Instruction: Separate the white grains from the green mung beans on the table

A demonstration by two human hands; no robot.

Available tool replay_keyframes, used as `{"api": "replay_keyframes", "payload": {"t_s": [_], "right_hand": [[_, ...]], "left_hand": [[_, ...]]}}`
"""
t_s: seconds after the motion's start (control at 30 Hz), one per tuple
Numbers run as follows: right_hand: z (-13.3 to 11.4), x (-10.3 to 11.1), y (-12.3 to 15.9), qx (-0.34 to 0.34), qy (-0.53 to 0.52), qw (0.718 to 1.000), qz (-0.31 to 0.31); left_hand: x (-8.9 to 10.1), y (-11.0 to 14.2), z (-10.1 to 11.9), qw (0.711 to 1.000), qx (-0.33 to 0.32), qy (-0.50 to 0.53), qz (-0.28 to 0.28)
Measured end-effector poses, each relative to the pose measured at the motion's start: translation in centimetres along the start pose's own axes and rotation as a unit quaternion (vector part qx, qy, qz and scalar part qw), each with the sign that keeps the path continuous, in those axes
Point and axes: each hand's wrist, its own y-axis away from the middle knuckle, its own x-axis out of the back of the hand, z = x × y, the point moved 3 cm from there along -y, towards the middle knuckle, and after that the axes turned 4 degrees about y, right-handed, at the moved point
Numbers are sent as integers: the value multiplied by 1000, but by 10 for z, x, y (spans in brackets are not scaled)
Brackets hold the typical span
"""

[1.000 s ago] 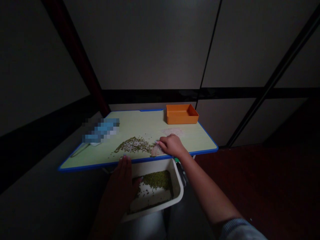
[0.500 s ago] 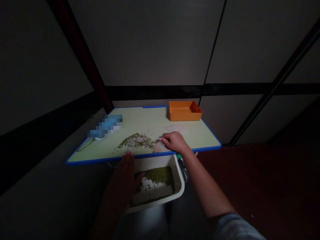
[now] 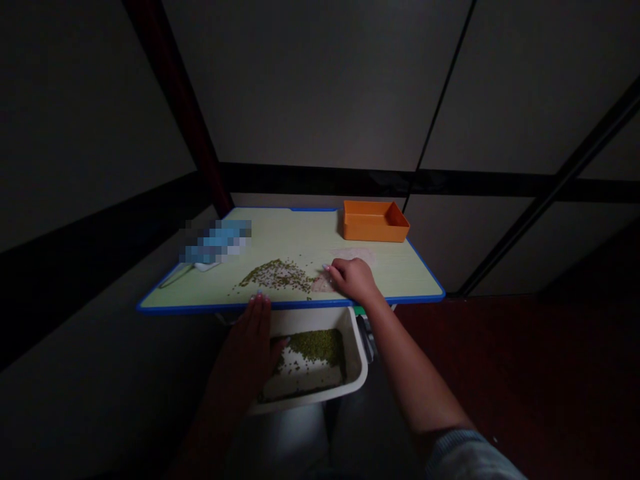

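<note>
My left hand (image 3: 253, 340) has its fingers stretched out, tips at the table's front edge and thumb over the white bin (image 3: 361, 373). The bin is below the table edge and holds a heap of small green beans (image 3: 317, 345), darker ones scattered around it. On the table, my right hand (image 3: 354, 279) is closed, knuckles up, with thumb and fingertips pointing left. Whether it holds anything is hidden. A pale pink patch (image 3: 323, 285) shows under its fingers, and loose green beans (image 3: 277, 275) are spread to its left.
An orange open box (image 3: 375, 230) stands at the back right of the pale table (image 3: 290, 230), which has a blue rim. A blurred blue object (image 3: 217, 241) lies at the left edge with a cord. Behind the table is a panelled wall (image 3: 320, 87).
The whole view has shifted slightly, so the table sits higher and further right. My hands have hardly moved relative to the table, and the spread beans look much the same.
</note>
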Motion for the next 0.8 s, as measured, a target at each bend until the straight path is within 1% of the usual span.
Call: {"api": "replay_keyframes", "payload": {"t_s": [0.17,0.33,0.6,0.8], "right_hand": [[-3,0,-7,-29,48,998,-5],[-7,-3,-14,-14,66,997,-31],[-7,-4,-13,30,42,998,-27],[-5,-3,-10,40,5,999,-18]], "left_hand": [[-2,1,-1,1000,3,8,-4],[-5,1,-3,1000,1,10,-4],[-2,0,-2,1000,8,5,-17],[-1,0,-1,1000,2,9,-17]]}}
